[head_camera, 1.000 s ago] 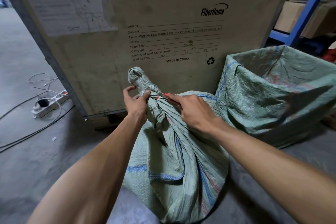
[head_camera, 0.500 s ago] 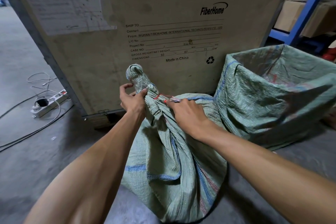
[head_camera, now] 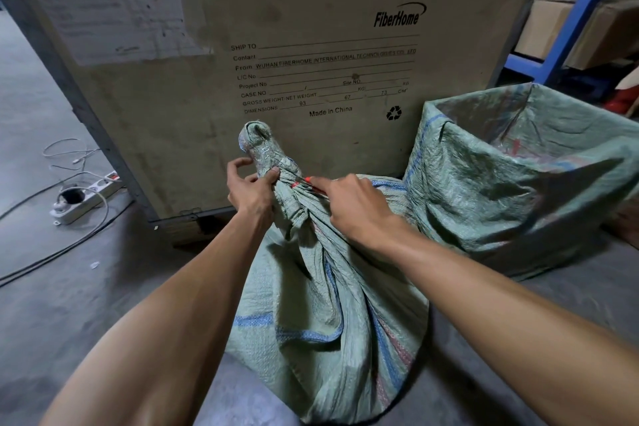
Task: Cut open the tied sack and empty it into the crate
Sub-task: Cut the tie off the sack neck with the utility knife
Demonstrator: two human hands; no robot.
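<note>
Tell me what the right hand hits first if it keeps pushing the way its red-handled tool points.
The right hand aims its red tool left at the sack's tied neck; beyond it, probably the left hand.

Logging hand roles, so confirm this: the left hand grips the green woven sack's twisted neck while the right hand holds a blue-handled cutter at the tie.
One detail is wrong: the head view shows the cutter in the right hand is red, not blue. The left hand does grip the green woven sack at its twisted neck.

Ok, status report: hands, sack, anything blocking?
Left hand shut on sack neck. Right hand holds red tool at the tie. Sack tied. Nothing blocking.
</note>
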